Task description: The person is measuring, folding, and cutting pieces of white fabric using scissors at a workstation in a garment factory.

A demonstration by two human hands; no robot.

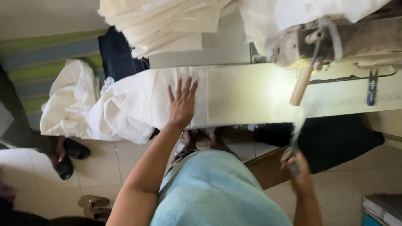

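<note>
White cloth (134, 101) is the biggest thing I see: a long strip lying across the sewing table (388, 95), long axis running left-right in the head view, one end toward the sewing machine (328, 41) at the right, the other spilling off the table's left edge into a crumpled heap hanging toward the tiled floor (119, 163). The flat part on the table looks smoothed and squared; the bunched part at left is not laid out, so I judge a good share of the cloth is yet to be fed across. I can't tell whether any seam is sewn.

Stack of folded white pieces (168, 18) sits above, at the top of the view, apart from the strip.

My left hand (182, 103) is flat on the cloth, fingers spread, palm pressing down, pinching nothing. My right hand (295, 163) is low, below the table edge, blurred; it seems closed round a thin dark tool, maybe scissors (294, 145), but too smeared to be sure.

Wooden handle (301, 85) hangs from the machine head. Someone else's foot in a black sandal (65, 159) at far left, well apart.
</note>
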